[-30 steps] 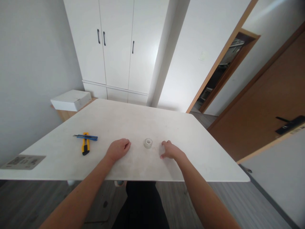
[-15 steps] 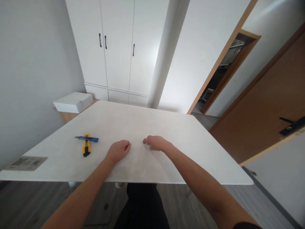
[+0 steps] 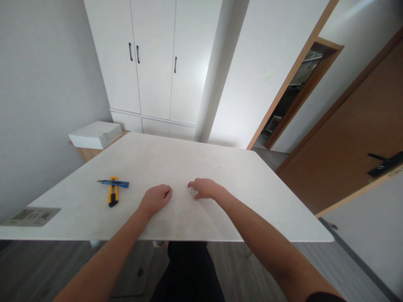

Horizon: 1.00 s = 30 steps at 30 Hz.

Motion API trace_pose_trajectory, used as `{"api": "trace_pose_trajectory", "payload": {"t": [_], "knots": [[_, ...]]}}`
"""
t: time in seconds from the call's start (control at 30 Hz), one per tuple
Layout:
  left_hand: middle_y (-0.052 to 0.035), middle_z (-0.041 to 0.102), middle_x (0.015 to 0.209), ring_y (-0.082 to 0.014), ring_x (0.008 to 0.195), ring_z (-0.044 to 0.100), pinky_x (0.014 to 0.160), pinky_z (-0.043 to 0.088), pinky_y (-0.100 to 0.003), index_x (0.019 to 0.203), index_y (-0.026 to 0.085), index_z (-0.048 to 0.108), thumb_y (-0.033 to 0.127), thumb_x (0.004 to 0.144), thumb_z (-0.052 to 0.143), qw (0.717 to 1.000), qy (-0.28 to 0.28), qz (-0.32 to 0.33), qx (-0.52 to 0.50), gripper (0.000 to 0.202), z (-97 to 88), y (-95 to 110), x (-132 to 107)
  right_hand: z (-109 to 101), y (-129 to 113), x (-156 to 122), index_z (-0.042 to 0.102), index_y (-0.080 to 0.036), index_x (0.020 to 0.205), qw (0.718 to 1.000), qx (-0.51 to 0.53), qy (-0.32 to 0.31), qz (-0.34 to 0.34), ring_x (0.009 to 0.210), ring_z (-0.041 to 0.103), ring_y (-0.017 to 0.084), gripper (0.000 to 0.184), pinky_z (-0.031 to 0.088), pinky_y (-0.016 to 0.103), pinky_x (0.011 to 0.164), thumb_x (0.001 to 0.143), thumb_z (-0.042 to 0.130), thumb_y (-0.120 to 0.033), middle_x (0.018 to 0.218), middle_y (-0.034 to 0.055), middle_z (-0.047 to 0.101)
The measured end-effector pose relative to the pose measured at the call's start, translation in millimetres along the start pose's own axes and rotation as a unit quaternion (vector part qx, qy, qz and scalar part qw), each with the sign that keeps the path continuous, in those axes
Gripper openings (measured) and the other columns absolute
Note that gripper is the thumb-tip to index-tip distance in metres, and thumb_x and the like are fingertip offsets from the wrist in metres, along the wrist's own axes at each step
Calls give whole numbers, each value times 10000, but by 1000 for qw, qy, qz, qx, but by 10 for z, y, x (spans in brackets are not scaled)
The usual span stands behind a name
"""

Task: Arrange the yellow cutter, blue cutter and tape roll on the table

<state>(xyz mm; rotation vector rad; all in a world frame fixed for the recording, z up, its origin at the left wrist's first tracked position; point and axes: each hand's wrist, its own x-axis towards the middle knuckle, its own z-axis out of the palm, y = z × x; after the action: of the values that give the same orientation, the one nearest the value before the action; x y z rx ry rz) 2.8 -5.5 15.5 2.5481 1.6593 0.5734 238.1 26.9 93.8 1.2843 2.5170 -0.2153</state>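
Observation:
My right hand (image 3: 204, 188) lies over a small roll of clear tape (image 3: 192, 192) near the middle of the white table (image 3: 176, 163), its fingers curled round the roll, so only the roll's left edge shows. My left hand (image 3: 156, 198) rests on the tabletop a little to the left, fingers loosely curled with nothing in them. Farther left lie a yellow utility knife (image 3: 112, 191) and a blue knife (image 3: 113, 182) laid across its top end.
A grey printed sheet (image 3: 30, 216) lies at the table's near left corner. A white box (image 3: 95, 134) sits on a wooden stand beyond the far left corner. White cupboards (image 3: 151, 63) stand behind; an open brown door (image 3: 355, 126) is at the right.
My right hand has moved left from the bare tabletop onto the tape roll and closed over it. My left hand has stayed where it was.

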Motion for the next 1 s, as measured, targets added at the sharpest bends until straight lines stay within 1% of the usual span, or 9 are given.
{"api": "trace_pose_trajectory", "payload": {"t": [0.2,0.33,0.53,0.63,0.7,0.77,0.87,0.93,1.0], "knots": [[-34,637,751,-170,744,587,674,354,-291,692,200,549,351,954,343,1000,5,10,-5,365,-13,2,-3,78,-27,73,560,-298,1208,1000,-18,4,10,930,631,249,467,460,291,666,754,660,-341,1132,84,605],[-33,636,749,-169,743,588,670,350,-291,694,201,548,344,955,342,1000,8,15,-5,362,-14,4,-2,123,-24,75,549,-297,1195,1000,-23,17,12,886,635,238,448,452,285,638,755,626,-317,1121,85,602],[-30,636,747,-167,743,588,666,346,-291,691,203,544,348,958,335,1000,11,13,-2,369,-11,12,-2,107,-51,-80,526,-302,1203,998,-23,35,38,884,644,239,448,453,284,623,760,593,-304,1136,80,596],[-34,638,753,-167,743,584,670,346,-291,690,202,545,350,956,336,1000,10,12,-7,369,-4,8,-4,115,-86,-133,522,-304,1206,998,-17,27,49,902,647,244,452,465,293,644,761,599,-306,1140,79,597],[-38,640,757,-169,743,580,675,350,-292,688,201,549,351,951,339,1000,9,9,-10,368,-2,3,-6,115,-97,-153,500,-305,1235,998,-4,18,55,935,645,259,508,478,312,676,747,636,-338,1162,83,592],[-41,637,754,-172,743,577,681,357,-293,685,201,550,355,951,333,1000,8,8,-12,376,-7,3,-7,106,-76,-196,444,-284,1295,997,24,4,75,983,634,284,665,488,338,717,695,713,-377,1201,105,579],[-42,637,752,-175,748,577,691,367,-293,682,203,546,361,952,322,1000,6,7,-13,385,-23,11,-9,109,35,-360,365,-209,1356,987,66,-29,143,1062,606,317,895,489,366,781,598,814,-366,1230,157,563],[-44,643,759,-177,753,577,695,371,-293,683,204,550,359,947,328,1000,1,0,-13,378,-35,20,-8,159,148,-531,381,-188,1344,975,83,-57,196,1093,589,325,903,483,377,810,575,834,-328,1246,170,545],[-46,650,771,-177,758,576,697,372,-293,688,204,556,356,941,338,1000,-4,-6,-13,368,-43,26,-8,254,262,-708,412,-194,1325,964,109,-65,233,1094,587,316,862,479,379,826,581,828,-323,1285,168,503]]}}
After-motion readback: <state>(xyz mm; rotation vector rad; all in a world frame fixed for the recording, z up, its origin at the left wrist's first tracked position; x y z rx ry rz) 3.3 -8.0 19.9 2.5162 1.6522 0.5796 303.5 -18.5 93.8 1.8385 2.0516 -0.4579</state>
